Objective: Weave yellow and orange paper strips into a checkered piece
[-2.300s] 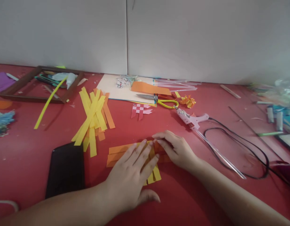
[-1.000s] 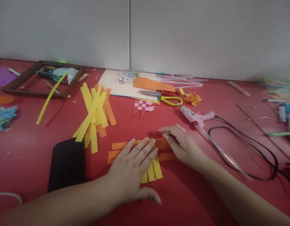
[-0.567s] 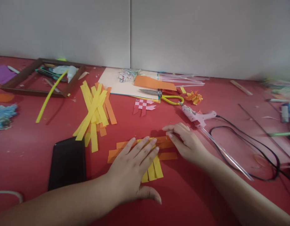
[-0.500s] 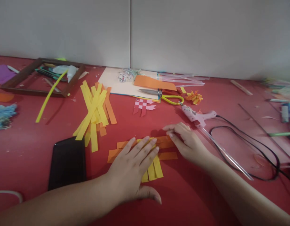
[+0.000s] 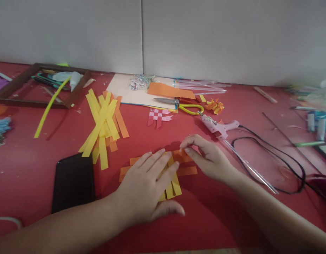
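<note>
A weave of orange and yellow paper strips (image 5: 176, 183) lies on the red table (image 5: 210, 218) in front of me. My left hand (image 5: 149, 187) lies flat on it, fingers spread, pressing the strips down. My right hand (image 5: 207, 158) pinches the right end of an orange strip (image 5: 182, 156) at the weave's top edge and lifts it slightly. A second orange strip (image 5: 188, 171) sticks out to the right below it.
A pile of loose yellow and orange strips (image 5: 103, 123) lies at the left, with a black phone (image 5: 73, 181) below it. Behind are a small pink woven piece (image 5: 157, 116), yellow-handled scissors (image 5: 178, 104), a pink glue gun (image 5: 218, 127) with black cord (image 5: 271, 158), and a wooden frame (image 5: 41, 86).
My right hand has raised its fingers into a pinch on the orange strip's end, lifting it. My left hand stays flat on the weave. The view has shifted slightly.
</note>
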`<state>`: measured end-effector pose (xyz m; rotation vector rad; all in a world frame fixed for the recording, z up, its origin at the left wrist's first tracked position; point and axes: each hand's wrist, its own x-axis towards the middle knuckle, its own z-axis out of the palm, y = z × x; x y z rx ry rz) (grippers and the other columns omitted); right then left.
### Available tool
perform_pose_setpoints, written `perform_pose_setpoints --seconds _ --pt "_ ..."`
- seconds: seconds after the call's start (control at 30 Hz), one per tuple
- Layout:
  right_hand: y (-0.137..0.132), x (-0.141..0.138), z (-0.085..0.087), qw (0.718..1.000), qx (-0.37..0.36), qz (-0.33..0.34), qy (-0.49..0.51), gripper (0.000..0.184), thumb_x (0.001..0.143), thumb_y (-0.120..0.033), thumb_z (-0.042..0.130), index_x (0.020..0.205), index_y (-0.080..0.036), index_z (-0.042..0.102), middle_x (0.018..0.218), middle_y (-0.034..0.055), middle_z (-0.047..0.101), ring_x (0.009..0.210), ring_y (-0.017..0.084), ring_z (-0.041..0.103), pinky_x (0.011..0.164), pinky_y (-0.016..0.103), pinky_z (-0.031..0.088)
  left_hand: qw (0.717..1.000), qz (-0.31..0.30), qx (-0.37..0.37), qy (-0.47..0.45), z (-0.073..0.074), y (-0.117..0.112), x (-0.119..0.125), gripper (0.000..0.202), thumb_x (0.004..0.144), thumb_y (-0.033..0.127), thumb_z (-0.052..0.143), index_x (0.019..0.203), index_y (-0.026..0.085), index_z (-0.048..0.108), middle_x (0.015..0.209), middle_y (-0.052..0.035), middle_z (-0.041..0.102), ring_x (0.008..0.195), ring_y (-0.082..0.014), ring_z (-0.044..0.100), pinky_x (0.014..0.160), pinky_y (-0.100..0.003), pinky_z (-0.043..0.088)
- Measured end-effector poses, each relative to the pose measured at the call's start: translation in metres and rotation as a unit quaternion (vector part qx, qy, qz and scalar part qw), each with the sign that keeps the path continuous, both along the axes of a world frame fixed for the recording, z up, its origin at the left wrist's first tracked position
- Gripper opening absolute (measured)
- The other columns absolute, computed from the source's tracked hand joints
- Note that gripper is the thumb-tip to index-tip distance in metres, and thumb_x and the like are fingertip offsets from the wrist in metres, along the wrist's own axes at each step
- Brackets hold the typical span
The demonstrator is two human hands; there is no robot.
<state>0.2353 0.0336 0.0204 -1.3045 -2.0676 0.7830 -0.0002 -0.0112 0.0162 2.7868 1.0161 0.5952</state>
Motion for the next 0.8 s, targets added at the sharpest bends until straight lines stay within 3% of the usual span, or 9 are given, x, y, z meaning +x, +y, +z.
perform_pose_setpoints --seconds 0.1,0.17,0.37,0.67,0.8 --pt "0.001 -0.007 0.007 1.0 -0.006 0.015 -0.023 0.014 0.094 -0.022 0.05 0.098 -0.024 0.063 0.095 0.0026 0.07 0.088 0.016 0.066 0.079 0.029 0.053 0.997 0.052 -0.04 -0.044 0.007 0.011 -0.004 0.038 0.102 0.037 0.037 0.107 0.01 0.063 0.104 -0.0129 0.066 0.093 -0.0257 0.059 0.082 -0.04 0.048" --pt "0.003 -0.012 0.011 0.999 -0.003 0.037 -0.038 0.017 0.093 -0.019 0.05 0.099 -0.025 0.065 0.096 0.0017 0.072 0.088 0.016 0.067 0.079 0.028 0.053 0.996 0.07 -0.038 -0.037 0.007 0.018 -0.008 0.026 0.1 0.029 0.043 0.098 0.011 0.061 0.093 -0.0101 0.064 0.083 -0.0247 0.057 0.076 -0.04 0.048" --pt "0.008 -0.024 0.011 0.994 0.07 0.081 -0.039 0.022 0.091 -0.012 0.05 0.096 -0.022 0.068 0.095 0.0046 0.066 0.087 0.015 0.065 0.078 0.029 0.054 0.994 0.082 -0.052 -0.048 0.002 0.022 -0.011 0.009 0.096 0.02 0.05 0.095 0.014 0.057 0.088 -0.0065 0.064 0.081 -0.0239 0.057 0.073 -0.039 0.048" --pt "0.006 -0.03 0.002 0.997 0.03 0.054 -0.045 0.02 0.086 -0.01 0.056 0.103 -0.02 0.06 0.089 0.0027 0.069 0.078 0.013 0.066 0.07 0.024 0.051 0.994 0.081 -0.06 -0.037 0.004 0.017 -0.01 0.007 0.093 0.017 0.052 0.096 0.015 0.058 0.087 -0.0071 0.066 0.079 -0.0251 0.06 0.072 -0.039 0.049" --pt "0.007 -0.032 -0.001 0.996 0.033 0.048 -0.062 0.012 0.086 -0.012 0.056 0.094 -0.02 0.06 0.089 0.0022 0.069 0.076 0.013 0.065 0.067 0.023 0.05 0.992 0.098 -0.069 -0.032 0.005 0.018 -0.01 0.006 0.092 0.015 0.053 0.095 0.015 0.059 0.083 -0.0069 0.066 0.077 -0.0254 0.061 0.068 -0.039 0.049"
